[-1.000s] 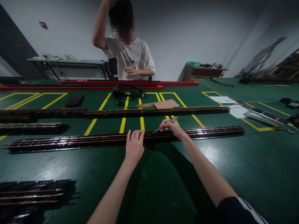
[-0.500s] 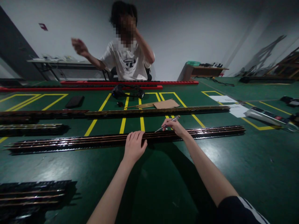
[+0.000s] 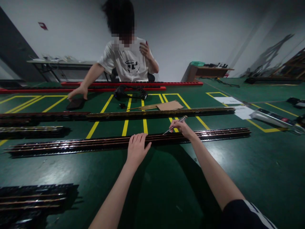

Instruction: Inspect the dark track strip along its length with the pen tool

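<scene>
A long black rail point(image 3: 90, 144) with copper-coloured strips along it lies across the green table in front of me. My left hand point(image 3: 138, 147) rests on its middle, fingers laid out over the top and thumb apart. To the right, my right hand point(image 3: 181, 127) is closed in a pen-like grip around a slim silver pen-shaped tool point(image 3: 175, 125). The tool slants down to the left, its thin tip at the rail's strips. Whether the tip touches them is too small to tell.
Beyond lies another long rail point(image 3: 152, 114), with brown cardboard point(image 3: 170, 106) and a black headset-like device point(image 3: 130, 93) behind it. More black rails point(image 3: 33, 198) sit at near left. Opposite, a person in a white shirt point(image 3: 130, 63) reaches to a dark flat object point(image 3: 75, 104).
My right hand and the silver tool have shifted slightly right along the rail. My left hand stays put. The person opposite has lowered one hand to the dark flat object and the other from the head.
</scene>
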Action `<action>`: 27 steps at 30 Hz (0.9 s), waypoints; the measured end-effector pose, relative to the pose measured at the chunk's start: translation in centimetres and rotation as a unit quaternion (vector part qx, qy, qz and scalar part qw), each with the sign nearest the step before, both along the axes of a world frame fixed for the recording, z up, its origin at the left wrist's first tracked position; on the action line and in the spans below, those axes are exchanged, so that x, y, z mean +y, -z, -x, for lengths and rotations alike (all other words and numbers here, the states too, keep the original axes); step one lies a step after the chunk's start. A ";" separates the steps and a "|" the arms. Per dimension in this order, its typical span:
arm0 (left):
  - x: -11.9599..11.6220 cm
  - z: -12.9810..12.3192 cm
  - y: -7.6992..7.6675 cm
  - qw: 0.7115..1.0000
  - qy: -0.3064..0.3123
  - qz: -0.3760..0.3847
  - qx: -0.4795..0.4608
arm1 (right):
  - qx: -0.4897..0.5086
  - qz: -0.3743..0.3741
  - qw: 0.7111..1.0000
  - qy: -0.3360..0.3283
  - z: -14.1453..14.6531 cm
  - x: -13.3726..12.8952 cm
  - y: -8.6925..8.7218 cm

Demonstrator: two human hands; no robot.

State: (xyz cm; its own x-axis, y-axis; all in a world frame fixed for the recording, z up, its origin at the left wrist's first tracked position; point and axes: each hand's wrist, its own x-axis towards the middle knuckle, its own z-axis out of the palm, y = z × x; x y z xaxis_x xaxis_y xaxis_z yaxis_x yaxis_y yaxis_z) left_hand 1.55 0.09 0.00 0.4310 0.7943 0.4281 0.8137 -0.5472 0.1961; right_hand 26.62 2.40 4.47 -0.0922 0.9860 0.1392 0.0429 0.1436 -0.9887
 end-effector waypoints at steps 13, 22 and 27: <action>0.0 0.0 0.1 1.000 -0.001 -0.011 -0.005 | 0.011 0.003 1.000 0.005 -0.8 0.1 0.2; -0.1 -0.4 0.3 0.999 -0.007 -0.045 0.002 | 0.016 0.002 1.000 0.005 -0.6 0.1 0.1; -0.2 -0.3 0.5 0.999 -0.017 -0.042 -0.001 | 0.020 -0.002 1.000 0.004 0.1 0.1 0.2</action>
